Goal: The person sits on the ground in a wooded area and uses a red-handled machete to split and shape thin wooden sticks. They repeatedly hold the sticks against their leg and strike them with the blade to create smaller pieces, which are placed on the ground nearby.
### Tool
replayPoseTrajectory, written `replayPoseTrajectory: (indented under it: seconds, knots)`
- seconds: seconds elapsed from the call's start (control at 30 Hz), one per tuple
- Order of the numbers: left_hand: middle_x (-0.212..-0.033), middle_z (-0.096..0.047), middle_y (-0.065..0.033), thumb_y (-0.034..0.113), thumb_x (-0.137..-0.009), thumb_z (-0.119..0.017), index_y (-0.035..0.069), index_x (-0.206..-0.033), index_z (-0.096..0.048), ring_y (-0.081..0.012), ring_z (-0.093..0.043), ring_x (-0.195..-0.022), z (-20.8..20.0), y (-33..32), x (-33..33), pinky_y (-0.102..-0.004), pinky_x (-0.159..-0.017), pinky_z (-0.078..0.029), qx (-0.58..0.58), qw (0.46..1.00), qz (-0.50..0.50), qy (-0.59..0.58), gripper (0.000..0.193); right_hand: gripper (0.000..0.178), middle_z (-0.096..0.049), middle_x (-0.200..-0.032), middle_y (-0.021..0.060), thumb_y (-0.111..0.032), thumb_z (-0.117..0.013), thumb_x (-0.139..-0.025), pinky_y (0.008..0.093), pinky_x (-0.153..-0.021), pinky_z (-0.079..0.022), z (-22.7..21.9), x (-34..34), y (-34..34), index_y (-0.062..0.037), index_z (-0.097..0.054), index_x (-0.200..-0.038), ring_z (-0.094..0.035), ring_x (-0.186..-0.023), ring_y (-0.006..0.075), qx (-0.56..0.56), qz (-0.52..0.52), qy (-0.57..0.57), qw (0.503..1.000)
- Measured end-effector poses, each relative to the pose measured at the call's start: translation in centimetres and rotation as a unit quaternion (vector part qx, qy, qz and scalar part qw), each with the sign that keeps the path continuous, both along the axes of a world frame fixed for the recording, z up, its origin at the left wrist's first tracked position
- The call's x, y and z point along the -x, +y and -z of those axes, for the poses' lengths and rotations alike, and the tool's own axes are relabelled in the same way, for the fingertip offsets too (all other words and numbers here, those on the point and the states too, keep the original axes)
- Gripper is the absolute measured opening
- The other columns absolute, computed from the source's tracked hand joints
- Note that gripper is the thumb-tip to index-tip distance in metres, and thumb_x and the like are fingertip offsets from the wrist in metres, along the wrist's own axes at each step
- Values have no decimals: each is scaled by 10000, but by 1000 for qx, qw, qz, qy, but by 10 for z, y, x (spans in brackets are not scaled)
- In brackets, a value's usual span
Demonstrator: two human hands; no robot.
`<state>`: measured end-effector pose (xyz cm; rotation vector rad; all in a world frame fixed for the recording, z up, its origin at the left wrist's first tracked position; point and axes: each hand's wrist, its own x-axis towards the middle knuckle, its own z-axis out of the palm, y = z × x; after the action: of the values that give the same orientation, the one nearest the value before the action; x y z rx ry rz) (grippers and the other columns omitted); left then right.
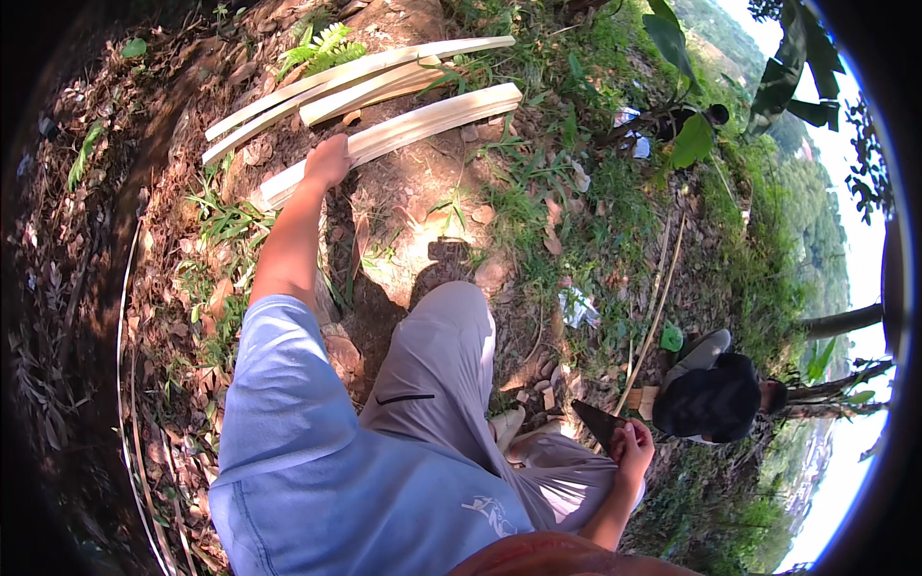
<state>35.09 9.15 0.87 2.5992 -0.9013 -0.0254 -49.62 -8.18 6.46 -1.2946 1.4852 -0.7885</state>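
My left hand [328,160] reaches out at the upper left, its fingers closed round a bundle of pale bamboo strips [437,117] lying close together. Just beyond it, more pale strips [360,69] lie loosely side by side on the ground. At the lower right, beside my bent leg, my right hand [631,446] is closed on a knife [596,423] with a broad dark blade. The blade points up and to the left; the handle is mostly hidden by my fingers.
Another person in a dark top [709,398] crouches at the right. Long thin poles [663,302] lie on the grass near them. Crumpled white litter [577,307] and small wood chips [548,396] lie around my leg. A fern [331,46] grows beside the far strips.
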Motion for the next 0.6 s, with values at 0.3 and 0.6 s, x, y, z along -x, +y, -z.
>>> replayPoseTrajectory:
  seconds: [0.3,0.6]
  knots:
    - [-1327,-676,-142,308,-909,-805,86,-1282,-617,-361,-587,-1309,-5,4,2,-500,-1084,-438,-47,999,3,4,473,256,-705,-734,87,-166,-735,-1009,231,-379,-342,10,18,-2,-3,-678,-1198,-490,-414,82,4,-2,-5,1000]
    - [-1426,-498,-195,166,-924,-751,-18,-1224,-595,-422,-388,-1466,23,39,111,-554,-1197,-311,148,968,150,-139,386,171,-680,-705,78,-172,-682,-1049,242,-370,-343,3,6,-13,-25,-664,-1133,-494,-427,94,19,-11,-114,993]
